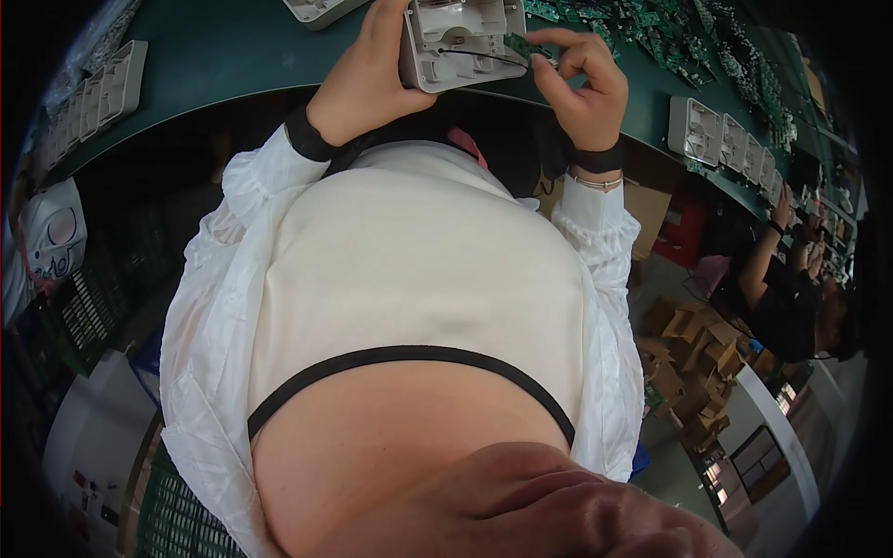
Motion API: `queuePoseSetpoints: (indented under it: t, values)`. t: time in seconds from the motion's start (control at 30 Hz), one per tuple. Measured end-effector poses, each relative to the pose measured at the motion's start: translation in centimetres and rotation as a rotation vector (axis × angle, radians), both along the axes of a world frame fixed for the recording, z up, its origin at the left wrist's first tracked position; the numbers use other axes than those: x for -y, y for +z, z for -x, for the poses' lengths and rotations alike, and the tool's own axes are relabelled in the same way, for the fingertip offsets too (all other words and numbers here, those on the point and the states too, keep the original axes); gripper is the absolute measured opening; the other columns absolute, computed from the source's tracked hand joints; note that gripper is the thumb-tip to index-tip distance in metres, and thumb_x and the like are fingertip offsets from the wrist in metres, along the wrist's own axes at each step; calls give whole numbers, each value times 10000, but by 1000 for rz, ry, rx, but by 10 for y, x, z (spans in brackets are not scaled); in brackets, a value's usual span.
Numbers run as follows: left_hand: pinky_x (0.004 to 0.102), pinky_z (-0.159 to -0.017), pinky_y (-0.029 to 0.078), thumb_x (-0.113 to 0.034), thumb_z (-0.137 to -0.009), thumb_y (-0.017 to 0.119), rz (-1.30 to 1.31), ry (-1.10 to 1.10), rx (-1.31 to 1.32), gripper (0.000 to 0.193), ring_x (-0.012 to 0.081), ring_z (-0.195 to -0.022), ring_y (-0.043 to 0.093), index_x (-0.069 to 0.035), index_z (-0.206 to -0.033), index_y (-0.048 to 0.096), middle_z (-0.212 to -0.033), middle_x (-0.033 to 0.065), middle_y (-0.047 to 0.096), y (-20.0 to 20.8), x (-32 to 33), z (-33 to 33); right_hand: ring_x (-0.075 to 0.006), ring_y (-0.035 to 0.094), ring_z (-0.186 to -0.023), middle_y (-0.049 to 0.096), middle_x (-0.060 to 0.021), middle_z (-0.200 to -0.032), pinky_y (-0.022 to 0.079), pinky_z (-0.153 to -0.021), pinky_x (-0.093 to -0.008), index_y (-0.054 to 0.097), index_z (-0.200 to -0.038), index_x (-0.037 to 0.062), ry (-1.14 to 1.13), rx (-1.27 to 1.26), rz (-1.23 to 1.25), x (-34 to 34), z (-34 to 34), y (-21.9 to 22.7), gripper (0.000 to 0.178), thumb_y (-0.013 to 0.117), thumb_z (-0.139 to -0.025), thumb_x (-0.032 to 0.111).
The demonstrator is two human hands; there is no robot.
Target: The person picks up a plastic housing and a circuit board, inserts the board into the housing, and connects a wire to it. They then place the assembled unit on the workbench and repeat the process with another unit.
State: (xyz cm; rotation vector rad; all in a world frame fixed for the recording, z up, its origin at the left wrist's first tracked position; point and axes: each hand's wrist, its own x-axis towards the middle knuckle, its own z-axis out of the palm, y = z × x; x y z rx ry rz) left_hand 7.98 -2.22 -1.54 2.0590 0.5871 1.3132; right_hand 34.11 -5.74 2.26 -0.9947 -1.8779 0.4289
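Probably for steadiness, your left hand (365, 95) grips the white case (468, 80); your right hand (592, 88) pinches a green board (516, 44).

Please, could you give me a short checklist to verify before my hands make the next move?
1. Left hand supports the light grey housing: ok, gripping its left side.
2. Right hand controls the small green board: ok, held at the fingertips.
3. Housing interior visible: ok, open side faces the camera.
4. Board lying inside the housing: not ok, held at its right edge.
5. Dark wire firmly attached: cannot tell, joints too small.
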Motion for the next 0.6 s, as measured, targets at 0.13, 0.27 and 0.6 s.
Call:
queuePoseSetpoints:
  t: [0.13,0.27,0.6]
  values:
    - [422,-1126,403,-80,-677,848,-135,-63,167,1047,426,-1337,473,-5,-1526,241,-1423,261,409,-14,-5,2,-168,711,-911,739,-158,-1128,551,-818,-254,498,-764,23,-46,-271,301,6,1,-9,273,726,-869,-85]
    - [422,-1128,400,-77,-679,846,-136,-63,167,1039,428,-1337,472,-5,-1525,245,-1420,261,412,-17,-6,2,-140,704,-927,733,-148,-1118,561,-833,-248,602,-843,-6,67,-552,411,10,8,4,157,738,-868,-81]
    - [423,-1134,395,-73,-680,847,219,141,-350,1035,436,-1346,466,-5,-1526,254,-1431,266,411,20,11,9,-214,719,-997,748,-119,-1082,553,-907,-309,727,-1017,-13,-113,192,-84,14,-11,22,254,826,-789,-63]
